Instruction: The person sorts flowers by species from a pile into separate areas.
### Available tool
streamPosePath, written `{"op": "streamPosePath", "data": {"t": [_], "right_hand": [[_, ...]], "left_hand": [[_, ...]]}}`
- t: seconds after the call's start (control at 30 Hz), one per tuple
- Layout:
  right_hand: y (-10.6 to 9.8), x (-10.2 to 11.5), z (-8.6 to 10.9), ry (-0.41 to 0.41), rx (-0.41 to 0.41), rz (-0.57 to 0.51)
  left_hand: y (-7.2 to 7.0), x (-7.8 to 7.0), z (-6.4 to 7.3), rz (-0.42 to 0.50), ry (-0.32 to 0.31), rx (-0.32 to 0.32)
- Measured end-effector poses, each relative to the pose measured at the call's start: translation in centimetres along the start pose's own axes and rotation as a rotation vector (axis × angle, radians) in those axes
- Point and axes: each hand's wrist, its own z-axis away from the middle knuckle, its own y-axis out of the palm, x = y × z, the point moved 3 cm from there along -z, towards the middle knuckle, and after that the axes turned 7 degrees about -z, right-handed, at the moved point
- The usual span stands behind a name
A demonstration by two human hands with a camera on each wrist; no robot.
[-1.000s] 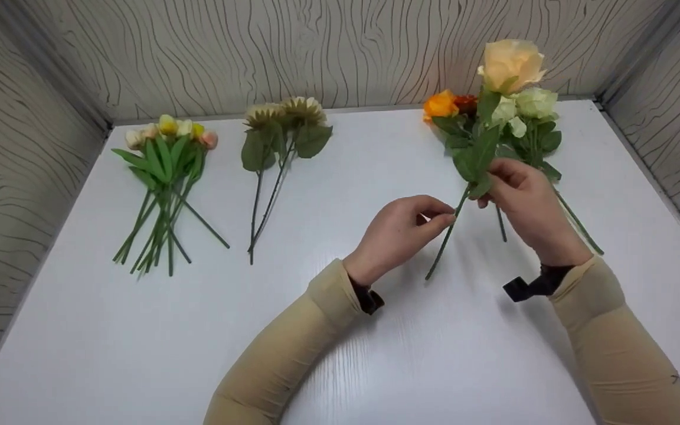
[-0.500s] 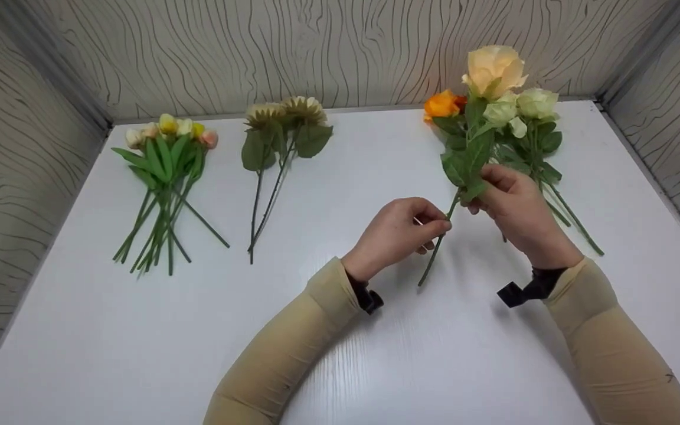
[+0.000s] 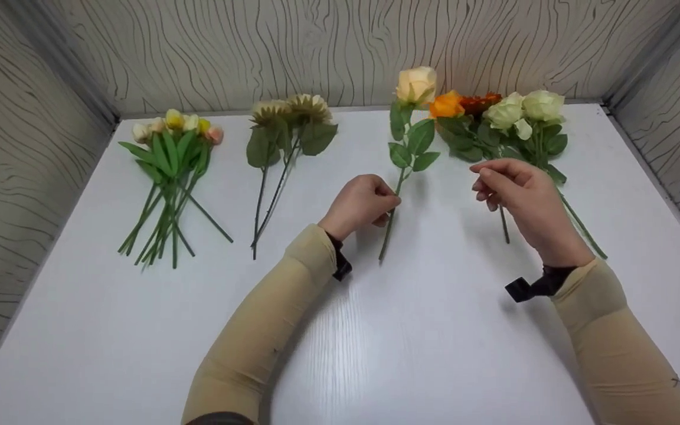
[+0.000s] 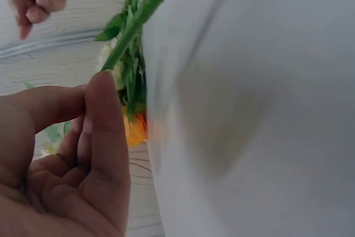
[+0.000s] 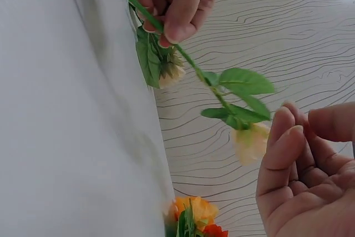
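Note:
A peach rose [image 3: 417, 85] with green leaves stands tilted above the white table in the head view. My left hand [image 3: 360, 203] pinches its green stem [image 4: 145, 10] between thumb and fingertips, below the leaves. In the right wrist view the rose head [image 5: 248, 144] appears beyond my right fingertips, apart from them. My right hand [image 3: 523, 203] holds nothing; its fingers are loosely bent, just in front of the pale green roses [image 3: 543, 106] and an orange rose [image 3: 447, 105] lying at the back right. A dark orange-red flower [image 3: 481, 103] lies beside them.
At the back left lies a bunch of tulips [image 3: 172, 153] with yellow, white and pink heads, stems toward me. Two cream flowers with dark stems [image 3: 281, 171] lie to its right. A wood-patterned wall [image 3: 293, 53] rises behind the white table [image 3: 110, 336].
The right hand has let go of the rose and moved slightly right. My left hand has carried the rose left, away from the pale green roses.

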Motion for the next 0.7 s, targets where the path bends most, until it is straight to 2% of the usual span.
{"op": "streamPosePath", "data": {"t": [0.1,0.23,0.43,0.6,0.7], "right_hand": [[-0.4,0.2,0.1,0.006,-0.02,0.034],[-0.7,0.4,0.1,0.017,-0.041,0.073],[-0.8,0.3,-0.1,0.01,-0.058,0.094],[-1.7,1.0,0.0,0.003,-0.11,0.131],[-2.7,1.7,0.3,-0.017,-0.153,0.076]], "left_hand": [[-0.6,0.7,-1.3,-0.039,-0.064,-0.005],[-0.9,1.0,-2.2,-0.063,-0.105,-0.01],[-0.3,1.0,-2.8,-0.076,-0.177,0.007],[0.1,1.2,-3.0,-0.088,-0.229,0.032],[0.3,1.2,-3.0,-0.097,-0.241,0.033]]}}
